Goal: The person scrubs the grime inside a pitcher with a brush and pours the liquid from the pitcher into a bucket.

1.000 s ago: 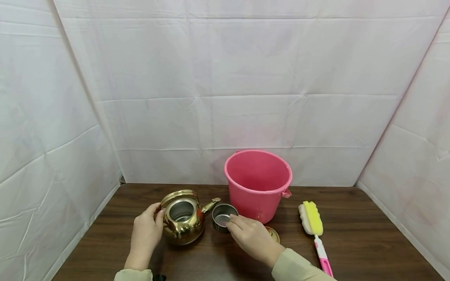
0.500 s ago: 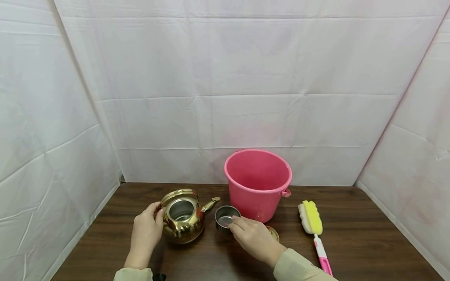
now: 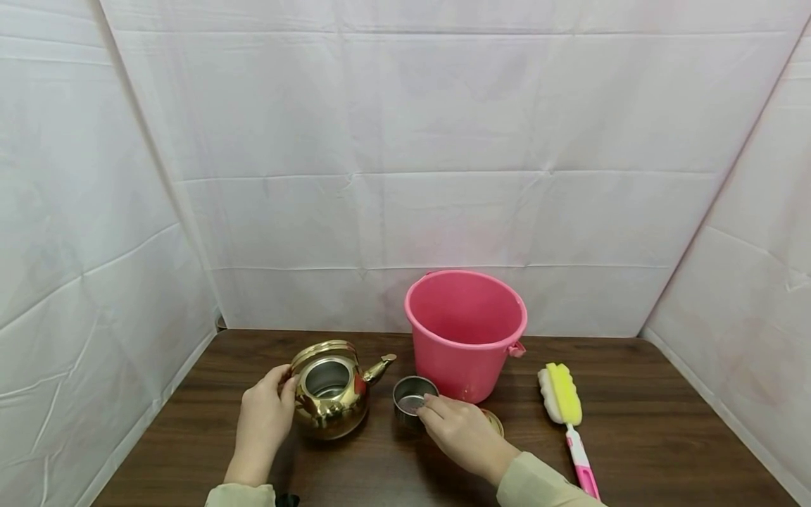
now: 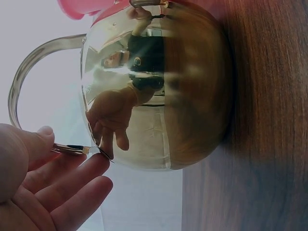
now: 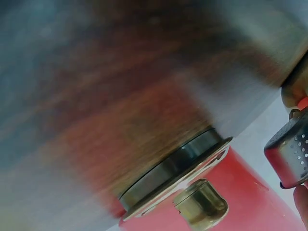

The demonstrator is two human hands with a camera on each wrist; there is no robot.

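Observation:
A gold kettle (image 3: 329, 415) stands lidless on the table at centre left, its spout pointing right. My left hand (image 3: 265, 422) pinches the left end of its raised handle (image 4: 21, 77) between thumb and fingers. Its polished side fills the left wrist view. My right hand (image 3: 465, 433) grips the rim of a small round metal strainer (image 3: 407, 415), held between kettle and bucket. Small holes dot the strainer's wall (image 5: 299, 149) in the right wrist view. The gold kettle lid (image 5: 199, 204) lies on the table close to my right hand, mostly hidden by it in the head view.
Behind my right hand stands a pink bucket (image 3: 453, 366). To the right lies a yellow and white sponge brush (image 3: 562, 394) with a pink and white handle. White cloth walls (image 3: 443, 176) enclose the back and sides of the dark wooden table (image 3: 665, 429).
The strainer has moved a little to the right with my right hand, away from the kettle's spout. My left hand and the kettle have stayed in place.

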